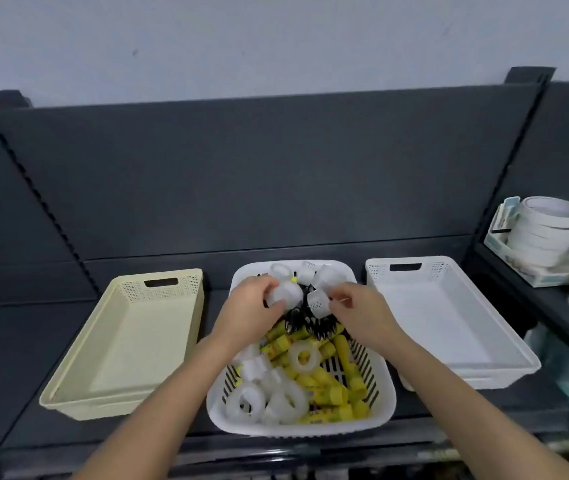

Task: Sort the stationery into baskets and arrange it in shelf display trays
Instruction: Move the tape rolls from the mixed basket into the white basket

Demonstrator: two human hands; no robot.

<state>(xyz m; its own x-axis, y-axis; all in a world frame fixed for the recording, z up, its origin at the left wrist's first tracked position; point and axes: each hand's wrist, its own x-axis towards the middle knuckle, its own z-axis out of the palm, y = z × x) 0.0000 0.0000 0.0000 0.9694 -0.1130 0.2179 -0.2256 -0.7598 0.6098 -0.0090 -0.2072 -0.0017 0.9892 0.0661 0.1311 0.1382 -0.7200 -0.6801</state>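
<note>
I am gripping one tape roll (284, 294) in my left hand (251, 304), pinching a second roll (317, 303) in my right hand (357, 308), with the basket (303, 429) full and the cream tray (137, 341) and white tray (442, 323) sitting empty.

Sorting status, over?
Left hand grips tape roll over basket. Right hand at second roll, grip unclear. Pens, glue sticks underneath.

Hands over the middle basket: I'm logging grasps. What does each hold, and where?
Left hand grips a tape roll by its outer rim; right hand pinches a second tape roll at its side edge.
</note>
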